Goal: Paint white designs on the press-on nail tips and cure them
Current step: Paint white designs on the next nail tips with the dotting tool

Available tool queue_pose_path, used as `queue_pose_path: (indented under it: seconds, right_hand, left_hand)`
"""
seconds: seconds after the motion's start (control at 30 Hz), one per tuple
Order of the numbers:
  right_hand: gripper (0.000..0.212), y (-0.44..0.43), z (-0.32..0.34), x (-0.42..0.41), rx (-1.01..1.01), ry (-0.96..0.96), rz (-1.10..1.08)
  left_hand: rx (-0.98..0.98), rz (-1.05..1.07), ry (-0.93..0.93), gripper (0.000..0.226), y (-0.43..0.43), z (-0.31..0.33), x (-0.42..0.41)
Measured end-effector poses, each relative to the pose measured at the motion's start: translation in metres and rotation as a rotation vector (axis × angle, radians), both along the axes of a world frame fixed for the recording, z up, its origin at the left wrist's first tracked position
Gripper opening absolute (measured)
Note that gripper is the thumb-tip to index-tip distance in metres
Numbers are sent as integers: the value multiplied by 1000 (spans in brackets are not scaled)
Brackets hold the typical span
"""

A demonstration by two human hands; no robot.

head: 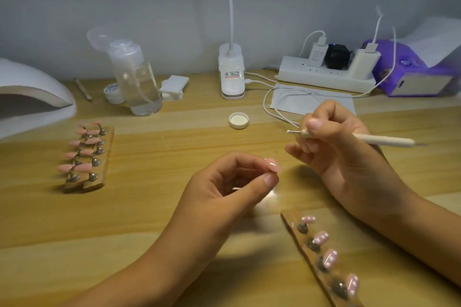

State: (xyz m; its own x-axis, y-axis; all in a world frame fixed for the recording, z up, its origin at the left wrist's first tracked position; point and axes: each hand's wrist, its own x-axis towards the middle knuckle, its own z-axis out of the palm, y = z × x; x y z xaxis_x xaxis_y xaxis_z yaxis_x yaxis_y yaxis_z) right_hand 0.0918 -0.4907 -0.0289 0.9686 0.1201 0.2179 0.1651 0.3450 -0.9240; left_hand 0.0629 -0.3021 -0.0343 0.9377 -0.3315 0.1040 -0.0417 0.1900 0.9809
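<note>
My left hand [224,189] pinches one pink nail tip [273,166] between thumb and forefinger above the table's middle. My right hand [339,147] grips a white dotting pen [374,139], its metal ball end pointing left, a short way above and right of that tip. A brown strip [321,271] at the front right carries several pink tips with white dots. A second brown holder [87,157] at the left carries several plain pink tips. A small white cap with white paint [239,120] lies behind my hands. The white curing lamp [32,99] sits at the far left.
A clear pump bottle [136,80], a small white jar [113,92] and cotton pads [174,85] stand at the back. A desk lamp base [232,72], power strip [326,72], cables, a white sheet [311,102] and a purple tissue pack [411,72] line the back right.
</note>
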Motion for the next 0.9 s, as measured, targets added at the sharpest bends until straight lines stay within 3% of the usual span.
queue_pose_path:
  seconds: [0.27,0.9]
  right_hand:
    - [21,8,2,-8,45,-18,131]
    - [19,12,6,-11,12,6,125]
  left_hand:
    - [46,-20,-5,6,0,0,-1]
    - [45,-26,-16,2,-1,3,-2]
